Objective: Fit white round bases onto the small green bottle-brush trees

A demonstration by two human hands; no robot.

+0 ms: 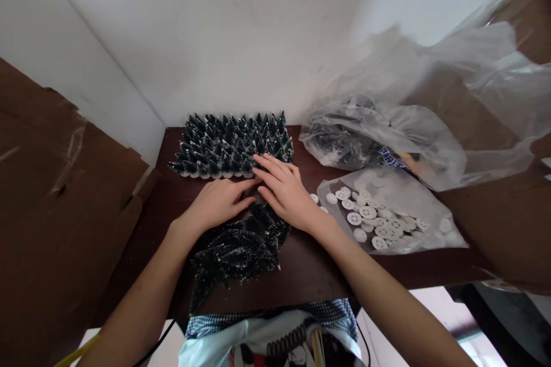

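Small dark-green miniature pine trees with white-flecked tips stand upright in a tight block of rows [228,146] against the wall, round white bases showing along the front. My right hand [286,192] is at the block's front right corner, its fingers stretched out and spread near the front row. From the left, my left hand [217,203] reaches in just in front of the row, thumb and index finger extended and apart. The two hands' fingertips nearly meet; what lies between them is too dark to make out. Below them lies a loose pile of trees [241,246] without visible bases.
At right, an open clear bag [387,218] holds many round white bases, a few loose beside it [314,198]. Behind it sits a larger plastic bag [344,132] with dark contents. Cardboard [55,183] rises on the left of the brown tabletop [310,275].
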